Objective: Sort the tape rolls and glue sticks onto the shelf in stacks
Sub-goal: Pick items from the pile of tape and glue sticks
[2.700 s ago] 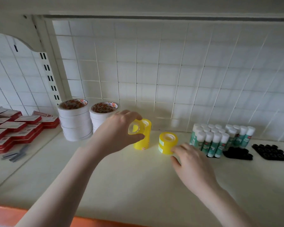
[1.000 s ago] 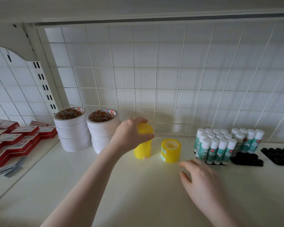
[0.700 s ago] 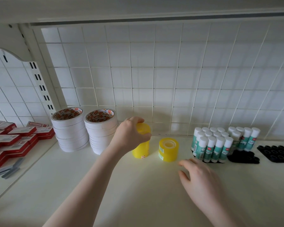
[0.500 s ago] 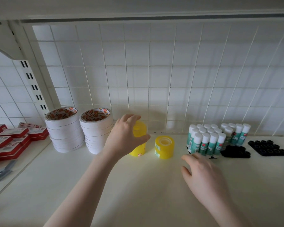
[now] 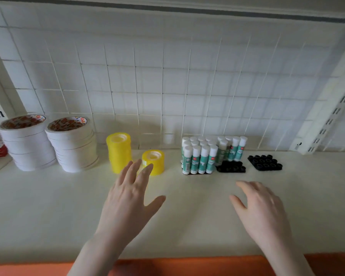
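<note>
Head view: both hands, left (image 5: pixel 127 198) and right (image 5: pixel 261 204), hover spread and empty above the shelf (image 5: pixel 48 206); yellow tape stack (image 5: pixel 119 151) stands free.

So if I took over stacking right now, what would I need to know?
Left hand: open, holding nothing, fingertips near the yellow tape.
Right hand: open, holding nothing, over the shelf.
Two white tape stacks stand far left, then the tall yellow stack, then the short yellow stack.
Glue sticks stand upright beside empty black trays.
Done: everything visible is stacked.
Left: maybe even out the yellow stacks.
</note>
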The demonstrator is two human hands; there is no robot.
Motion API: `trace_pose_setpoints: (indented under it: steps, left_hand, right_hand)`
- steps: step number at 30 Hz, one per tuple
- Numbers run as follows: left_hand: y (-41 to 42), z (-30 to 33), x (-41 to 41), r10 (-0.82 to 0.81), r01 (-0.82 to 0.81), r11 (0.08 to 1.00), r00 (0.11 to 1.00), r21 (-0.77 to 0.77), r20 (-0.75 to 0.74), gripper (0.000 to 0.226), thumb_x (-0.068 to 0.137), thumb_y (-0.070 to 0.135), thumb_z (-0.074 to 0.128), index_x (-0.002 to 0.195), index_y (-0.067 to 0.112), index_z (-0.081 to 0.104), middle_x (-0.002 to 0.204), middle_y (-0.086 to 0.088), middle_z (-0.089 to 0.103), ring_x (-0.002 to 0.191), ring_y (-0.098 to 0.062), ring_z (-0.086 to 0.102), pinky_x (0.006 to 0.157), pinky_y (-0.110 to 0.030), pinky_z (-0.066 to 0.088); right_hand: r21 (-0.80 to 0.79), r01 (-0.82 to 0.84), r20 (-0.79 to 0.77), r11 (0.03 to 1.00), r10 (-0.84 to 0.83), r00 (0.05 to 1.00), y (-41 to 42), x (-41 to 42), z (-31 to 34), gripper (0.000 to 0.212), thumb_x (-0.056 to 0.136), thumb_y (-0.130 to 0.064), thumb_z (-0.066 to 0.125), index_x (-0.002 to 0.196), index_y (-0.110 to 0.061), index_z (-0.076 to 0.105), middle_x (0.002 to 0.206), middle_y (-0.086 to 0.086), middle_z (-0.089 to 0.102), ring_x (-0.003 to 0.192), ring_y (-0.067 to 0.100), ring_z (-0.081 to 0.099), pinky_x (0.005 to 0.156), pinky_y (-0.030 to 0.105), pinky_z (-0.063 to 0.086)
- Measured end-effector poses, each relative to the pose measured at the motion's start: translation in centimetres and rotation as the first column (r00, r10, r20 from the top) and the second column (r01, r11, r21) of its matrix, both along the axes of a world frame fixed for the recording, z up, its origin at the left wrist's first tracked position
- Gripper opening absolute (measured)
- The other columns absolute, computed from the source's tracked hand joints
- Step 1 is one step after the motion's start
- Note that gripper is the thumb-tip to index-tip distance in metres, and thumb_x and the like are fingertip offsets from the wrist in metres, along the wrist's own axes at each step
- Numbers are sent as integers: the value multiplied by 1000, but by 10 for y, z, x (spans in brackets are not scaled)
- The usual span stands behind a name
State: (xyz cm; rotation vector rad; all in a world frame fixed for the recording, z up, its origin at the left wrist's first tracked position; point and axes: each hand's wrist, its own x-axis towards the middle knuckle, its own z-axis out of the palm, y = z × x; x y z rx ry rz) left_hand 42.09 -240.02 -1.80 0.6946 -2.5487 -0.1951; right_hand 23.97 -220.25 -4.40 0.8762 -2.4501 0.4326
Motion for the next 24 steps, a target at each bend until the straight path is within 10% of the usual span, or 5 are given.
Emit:
trace_pose_setpoints:
  steps: [14, 24]
  left_hand:
    - [242, -10, -177, 130, -120, 986, 988, 116, -84, 77, 70, 65, 35, 129, 19, 52, 134, -7, 50, 124, -28, 43, 95, -43, 42]
    - [319, 4, -269, -6, 19, 989, 996, 149, -92, 58, 80, 40, 66, 133, 24, 49, 141, 0, 42, 129, -20, 37, 102, -35, 33]
  right_hand:
    - [-52, -82, -65, 995, 79, 995, 233, -177, 10, 32, 65, -17, 82, 93, -8, 70, 82, 11, 67, 74, 33, 64, 64, 41, 52]
    - [-207, 46, -137, 977, -76, 988, 333, -248, 10, 32, 58, -8, 84, 87, -5, 71, 79, 13, 67, 68, 35, 64, 61, 42, 53]
